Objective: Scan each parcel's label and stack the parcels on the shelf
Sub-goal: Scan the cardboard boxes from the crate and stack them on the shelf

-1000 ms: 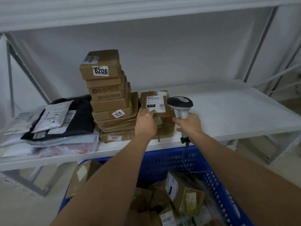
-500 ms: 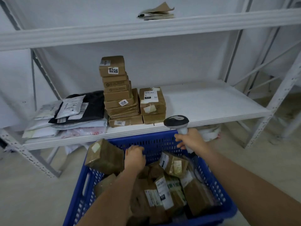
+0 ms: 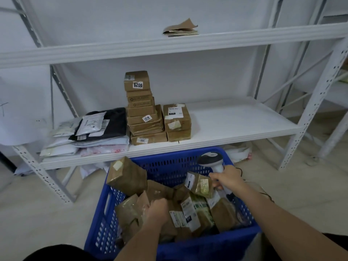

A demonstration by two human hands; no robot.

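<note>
**Blue crate loaded, two box stacks on shelf**

Blue plastic crate point(image 3: 169, 162) at 6 o'clock holds roughly ten brown parcels point(image 3: 128, 178). Left hand point(image 3: 157, 211) reaches among them, fingers curled; grasp cannot be confirmed. Right hand point(image 3: 228, 178) grips one scanner point(image 3: 211, 160) at the crate's 1 o'clock corner. Shelf point(image 3: 235, 121) at 12 o'clock: two box stacks point(image 3: 143, 110), one pile of mailer bags point(image 3: 94, 136) at 10 o'clock.

bare forearms, dark wrist cord point(image 3: 239, 169)
</note>
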